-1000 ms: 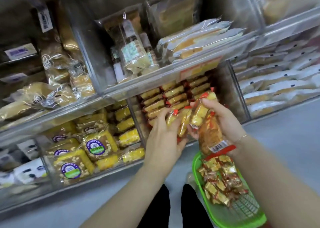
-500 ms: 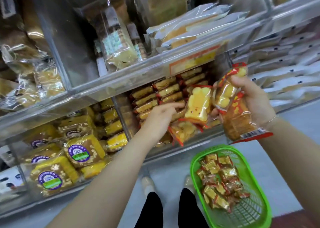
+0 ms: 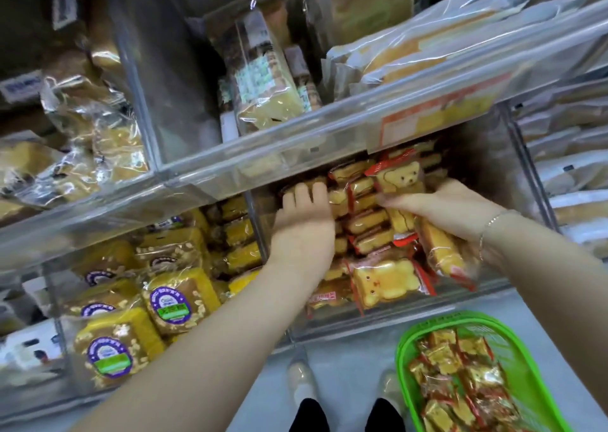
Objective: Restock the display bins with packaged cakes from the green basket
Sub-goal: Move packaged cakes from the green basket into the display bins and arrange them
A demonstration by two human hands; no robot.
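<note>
- Both hands reach into the clear acrylic bin (image 3: 513, 175) of glossy, red-edged bear-shaped cakes (image 3: 383, 282).
- Left hand (image 3: 304, 226) lies flat, fingers straight on the packs.
- Right hand (image 3: 450, 206): grip unclear, fingers among packs.
- One green mesh basket (image 3: 533, 362) on the floor holds wrapped cakes.

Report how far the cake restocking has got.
Done: the lower bin already holds rows of bear-shaped cakes. In hand: both hands are inside it, the left hand on the rows and the right hand among the packets. Left: the green basket still holds many packets.
</note>
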